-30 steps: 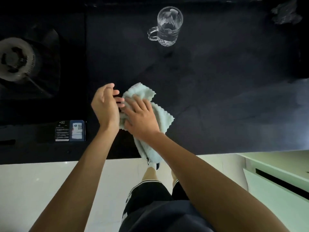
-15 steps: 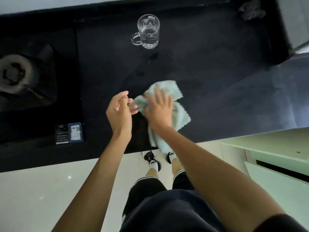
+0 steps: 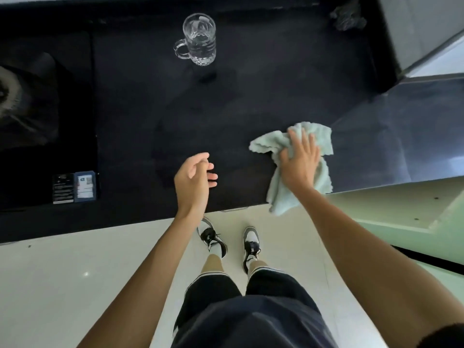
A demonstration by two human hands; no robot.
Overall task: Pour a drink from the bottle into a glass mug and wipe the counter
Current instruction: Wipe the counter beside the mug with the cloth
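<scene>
Pale green, scallop-edged soft cloth (image 3: 319, 136) lying bunched on the matt black worktop (image 3: 251, 96) at its near edge, towards the right end, one tail hanging over that edge. Pinned there under right hand (image 3: 300, 164), palm down, fingers straight and spread, pressing rather than gripping. Poised over the near edge further left, left hand (image 3: 192, 180), fingers loosely curled, nothing in it. Near the far edge, ribbed clear glass mug (image 3: 199, 40), upright, handle to the left, well apart from both hands, clear liquid seemingly in its lower part. Likely light, limp and slack to handle, that cloth: no stiffness to push with, so best driven flat under the palm or gathered at the bunched middle. Trailing tail apt to drag or slip off the edge. Mug probably weighty, smooth and breakable; best taken by the handle. No bottle anywhere in view. Hard to judge any wet patches on so dark a surface. At the left end, gas hob (image 3: 30, 101) cut off by the frame. In the far right corner, dark crumpled object (image 3: 347, 16), not identifiable. Print on the small labels (image 3: 74, 187) by the hob too small to read.
</scene>
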